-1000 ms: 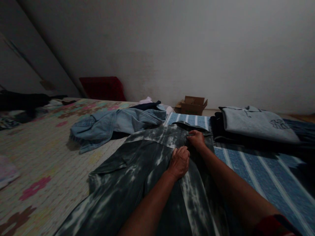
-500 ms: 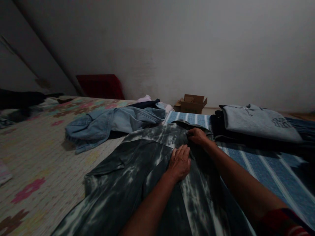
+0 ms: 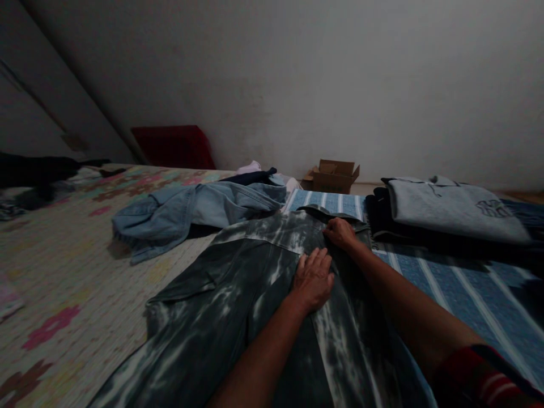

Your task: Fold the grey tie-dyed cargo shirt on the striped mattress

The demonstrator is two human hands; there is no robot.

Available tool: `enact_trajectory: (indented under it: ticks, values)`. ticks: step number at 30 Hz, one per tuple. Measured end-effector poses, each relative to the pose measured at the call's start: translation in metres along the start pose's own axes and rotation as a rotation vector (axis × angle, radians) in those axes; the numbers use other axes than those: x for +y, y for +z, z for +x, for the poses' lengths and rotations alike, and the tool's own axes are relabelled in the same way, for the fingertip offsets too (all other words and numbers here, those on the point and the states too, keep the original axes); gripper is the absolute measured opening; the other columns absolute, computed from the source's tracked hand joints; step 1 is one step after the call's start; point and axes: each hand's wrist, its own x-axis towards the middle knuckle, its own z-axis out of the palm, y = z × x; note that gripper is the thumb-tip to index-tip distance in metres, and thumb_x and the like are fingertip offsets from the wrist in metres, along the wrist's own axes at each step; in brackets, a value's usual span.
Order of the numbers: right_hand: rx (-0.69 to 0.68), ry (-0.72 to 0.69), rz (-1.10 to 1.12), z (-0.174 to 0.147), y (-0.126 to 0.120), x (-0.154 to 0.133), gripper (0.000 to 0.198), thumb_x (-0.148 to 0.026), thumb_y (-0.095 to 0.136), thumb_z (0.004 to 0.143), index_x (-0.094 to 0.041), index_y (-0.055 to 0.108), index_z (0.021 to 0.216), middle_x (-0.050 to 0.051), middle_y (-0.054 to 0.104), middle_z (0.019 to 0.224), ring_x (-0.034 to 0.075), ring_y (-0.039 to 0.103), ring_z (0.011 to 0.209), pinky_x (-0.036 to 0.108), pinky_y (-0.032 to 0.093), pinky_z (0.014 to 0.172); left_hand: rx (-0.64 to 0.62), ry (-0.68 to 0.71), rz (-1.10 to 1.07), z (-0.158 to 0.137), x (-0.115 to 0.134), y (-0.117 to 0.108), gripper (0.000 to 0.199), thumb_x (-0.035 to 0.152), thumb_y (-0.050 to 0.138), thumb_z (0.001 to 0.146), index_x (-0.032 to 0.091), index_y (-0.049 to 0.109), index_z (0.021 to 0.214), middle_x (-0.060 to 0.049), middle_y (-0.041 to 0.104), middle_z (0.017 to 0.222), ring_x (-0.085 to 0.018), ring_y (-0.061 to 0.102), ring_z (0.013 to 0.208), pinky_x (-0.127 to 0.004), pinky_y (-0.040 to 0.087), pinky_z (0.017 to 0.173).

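A dark grey-green jacket [image 3: 238, 283] with pale tie-dye streaks lies spread out in front of me, back side up, its collar at the far end. My left hand [image 3: 313, 279] rests flat on the upper back, fingers stretched out and lying close together. Just beyond it and to the right, my right hand [image 3: 341, 233] has its fingers curled on the cloth below the collar, pinching the fabric there. The fingertips of the right hand are partly hidden. The jacket's right side falls in shadow beneath my right forearm.
Crumpled light-blue denim [image 3: 199, 209] lies at the back left on a flowered cover [image 3: 97, 272]. A folded grey hoodie [image 3: 450, 207] tops dark clothes on a blue striped cloth [image 3: 450, 289]. A cardboard box [image 3: 335, 178] and a red object [image 3: 172, 147] stand by the wall.
My left hand has slid very slightly to the right on the jacket. The right hand keeps its place near the collar, and the view has shifted a little.
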Motion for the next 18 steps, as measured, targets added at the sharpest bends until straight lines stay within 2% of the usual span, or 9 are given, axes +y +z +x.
enact_trajectory:
  ticks: [6, 11, 14, 18]
  values:
    - [0.077, -0.001, 0.037, -0.003, 0.003, -0.004, 0.022, -0.036, 0.058, 0.082, -0.018, 0.069, 0.074, 0.007, 0.068, 0.079, 0.019, 0.061, 0.076, 0.025, 0.039, 0.066, -0.027, 0.015, 0.000, 0.000, -0.001, 0.000, 0.045, 0.033, 0.037, 0.094, 0.019, 0.039, 0.137, -0.006, 0.033, 0.152, -0.023, 0.017, 0.143, -0.052, 0.015, 0.115]
    - [0.217, 0.032, 0.100, -0.011, -0.006, 0.002, 0.039, -0.033, 0.032, 0.094, -0.017, 0.067, 0.089, 0.008, 0.069, 0.086, 0.018, 0.060, 0.078, 0.025, 0.040, 0.070, -0.031, 0.012, -0.008, 0.002, -0.002, 0.003, 0.048, 0.037, 0.035, 0.095, 0.021, 0.037, 0.140, -0.006, 0.029, 0.154, -0.024, 0.015, 0.143, -0.053, 0.014, 0.115]
    - [0.248, 0.019, 0.116, -0.022, -0.006, 0.009, 0.032, -0.026, 0.036, 0.092, -0.018, 0.067, 0.095, 0.008, 0.068, 0.098, 0.019, 0.060, 0.089, 0.026, 0.041, 0.078, -0.058, -0.002, -0.020, 0.003, -0.001, 0.003, 0.051, 0.040, 0.035, 0.094, 0.022, 0.036, 0.141, -0.006, 0.025, 0.155, -0.024, 0.013, 0.144, -0.053, 0.013, 0.115]
    - [0.215, -0.029, 0.109, -0.034, 0.001, 0.011, 0.022, -0.022, 0.048, 0.085, -0.019, 0.067, 0.095, 0.007, 0.068, 0.099, 0.020, 0.060, 0.091, 0.028, 0.042, 0.082, -0.101, -0.026, -0.021, 0.004, 0.000, 0.001, 0.053, 0.041, 0.035, 0.094, 0.020, 0.035, 0.142, -0.006, 0.022, 0.156, -0.024, 0.010, 0.144, -0.052, 0.011, 0.115]
